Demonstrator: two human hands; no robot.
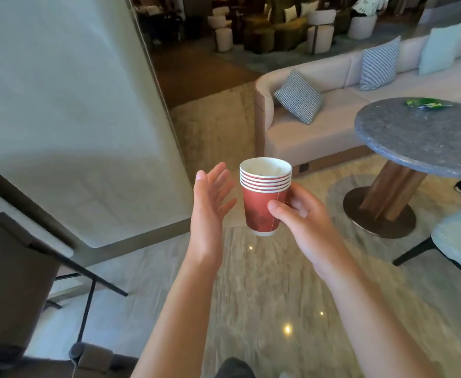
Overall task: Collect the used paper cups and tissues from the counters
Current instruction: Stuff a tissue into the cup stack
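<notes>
— What do I have in the hands?

— From my seat, the right hand [299, 214] holds a stack of red paper cups [263, 196] upright in mid-air over the marble floor [251, 282]. The thumb lies across the near side of the outer cup and the fingers curl round behind, so most of them are hidden by the stack. I count several white rims nested at the top. Something pale sits inside the top cup, but I cannot tell whether it is tissue.

— And the other hand?

— The left hand [210, 197] is just beside the stack, palm turned towards it, fingers straight and slightly spread. It holds nothing and does not touch the cups.

— Anything else to collect?

— On the round grey table [414, 143] to the right lies a green and white wrapper [425, 103] near its far edge; it is too blurred to read. The table's right side is cut off by the frame. Behind it runs a pale sofa [319, 126] with checked cushions [299, 96]. At the lower left a dark piece of furniture [13, 268] on thin black legs is only partly visible, and I cannot make out what it is.
</notes>
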